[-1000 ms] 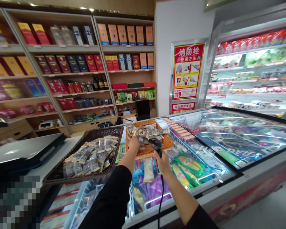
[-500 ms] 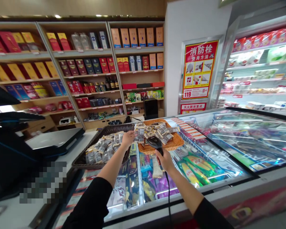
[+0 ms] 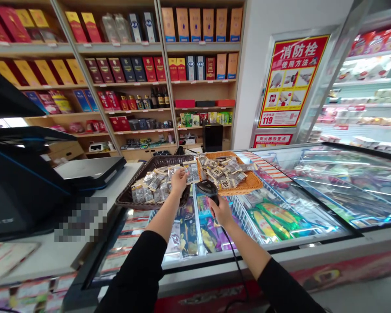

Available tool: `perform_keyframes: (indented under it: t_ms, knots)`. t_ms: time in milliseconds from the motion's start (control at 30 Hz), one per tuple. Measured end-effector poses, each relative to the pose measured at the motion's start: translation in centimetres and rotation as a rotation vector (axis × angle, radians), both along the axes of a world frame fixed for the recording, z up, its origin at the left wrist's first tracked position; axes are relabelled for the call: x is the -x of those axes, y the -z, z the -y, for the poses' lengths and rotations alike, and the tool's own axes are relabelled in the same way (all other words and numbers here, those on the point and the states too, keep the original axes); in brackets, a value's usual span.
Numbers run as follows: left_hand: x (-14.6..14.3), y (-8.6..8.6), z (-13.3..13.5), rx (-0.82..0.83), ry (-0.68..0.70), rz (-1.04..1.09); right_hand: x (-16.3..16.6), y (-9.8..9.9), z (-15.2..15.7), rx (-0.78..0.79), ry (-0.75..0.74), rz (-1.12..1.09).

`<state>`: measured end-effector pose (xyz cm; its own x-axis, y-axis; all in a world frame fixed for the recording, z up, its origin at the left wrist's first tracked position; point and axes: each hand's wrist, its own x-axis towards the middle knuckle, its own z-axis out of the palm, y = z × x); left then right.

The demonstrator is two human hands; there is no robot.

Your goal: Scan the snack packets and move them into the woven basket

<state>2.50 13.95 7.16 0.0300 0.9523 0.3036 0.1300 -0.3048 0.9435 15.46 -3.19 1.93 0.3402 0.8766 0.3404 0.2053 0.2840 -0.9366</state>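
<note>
- We see the left hand [image 3: 179,180] over the right part of the dark brown basket [image 3: 164,161], its fingers pinched on the edge of one small clear packet [image 3: 191,171].
- That packet sits between the two baskets in our view, its face turned towards us.
- Our right hand [image 3: 222,212] has its fingers wrapped around the handle of a black scanner [image 3: 207,188]; the scanner's head is near the packet, and a cord [image 3: 233,252] trails down from it.
- Beside the brown basket we have an orange basket [image 3: 254,183] with a loose pile of similar packets [image 3: 226,169]; more packets [image 3: 153,187] fill the brown one.
- The orange basket rests on the glass-topped freezer [image 3: 280,256].
- To our left, a scale [image 3: 94,167] stands on the white desk [image 3: 52,256].
</note>
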Motion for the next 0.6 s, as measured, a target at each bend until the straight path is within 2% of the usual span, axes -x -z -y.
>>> perform_keyframes:
  t_ms: [333,400,500,600]
  knots:
    - [-0.2,-0.2,0.4,0.018,-0.017,-0.038,0.3,-0.3,0.3,0.021,-0.019,-0.005]
    - [0.1,-0.9,0.9,-0.016,-0.087,-0.072,0.1,-0.2,0.3,0.021,-0.017,-0.027]
    - [1.4,-2.2,2.0,-0.108,-0.287,-0.137,-0.5,0.1,0.0,0.007,-0.024,-0.066]
    - [3.1,-3.4,3.2,-0.181,-0.460,-0.339,-1.2,0.4,-0.2,-0.013,0.010,-0.122]
